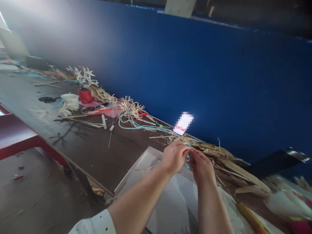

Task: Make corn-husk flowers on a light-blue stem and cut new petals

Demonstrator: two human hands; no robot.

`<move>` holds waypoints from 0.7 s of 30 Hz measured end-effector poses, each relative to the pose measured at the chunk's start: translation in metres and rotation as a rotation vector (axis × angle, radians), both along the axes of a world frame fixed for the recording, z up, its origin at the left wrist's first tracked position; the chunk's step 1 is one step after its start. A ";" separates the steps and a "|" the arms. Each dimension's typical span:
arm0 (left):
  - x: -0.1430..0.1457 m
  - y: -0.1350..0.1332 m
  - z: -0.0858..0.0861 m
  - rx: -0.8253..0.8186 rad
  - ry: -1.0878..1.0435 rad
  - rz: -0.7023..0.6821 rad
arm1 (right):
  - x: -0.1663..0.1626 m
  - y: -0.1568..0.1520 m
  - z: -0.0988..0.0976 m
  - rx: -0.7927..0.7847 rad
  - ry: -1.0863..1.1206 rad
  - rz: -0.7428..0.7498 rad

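Currently both hands are up close together over the near edge of the long dark wooden table: left hand and right hand nearly touch, fingertips of each pinched on a small bundle of pale dried husk strips and light blue cord. The bundle sits in the gap between the two hands, held just above the flat white tray, mostly hidden by the fingers, so I can't tell its shape or whether the cord is tied. Progress, as I read it: early to mid on this piece, since nothing flower-like shows at the fingers. Done stock: pale straw flowers with pointed petals lie further along the table, more of them near the red round cup. Raw stock: a heap of loose tan husk strips just beyond and to the right of the hands, unworked, so plenty looks left. Loops of light blue cord lie between the flowers and the hands. White bowl and black scissors sit well apart at the far end. Plain blue wall runs behind the table.
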State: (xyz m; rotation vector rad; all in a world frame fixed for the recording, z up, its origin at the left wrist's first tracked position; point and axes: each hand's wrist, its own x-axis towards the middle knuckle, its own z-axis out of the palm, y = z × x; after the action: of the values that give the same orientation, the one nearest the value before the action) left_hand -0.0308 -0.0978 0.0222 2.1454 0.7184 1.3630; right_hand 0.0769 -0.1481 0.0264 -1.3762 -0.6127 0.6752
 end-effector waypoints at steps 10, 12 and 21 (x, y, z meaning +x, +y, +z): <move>0.000 0.004 -0.005 0.012 0.053 0.072 | 0.000 0.001 -0.003 -0.016 0.048 0.029; 0.000 0.005 -0.006 0.009 0.064 0.078 | -0.001 0.001 -0.003 -0.023 0.003 0.024; -0.002 0.006 -0.007 0.066 0.110 0.108 | 0.000 -0.001 -0.006 -0.091 -0.381 -0.056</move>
State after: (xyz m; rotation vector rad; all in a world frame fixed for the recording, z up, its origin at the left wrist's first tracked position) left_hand -0.0330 -0.0922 0.0154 2.2770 0.8538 1.3484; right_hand 0.0765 -0.1491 0.0199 -1.6170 -0.8489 0.4004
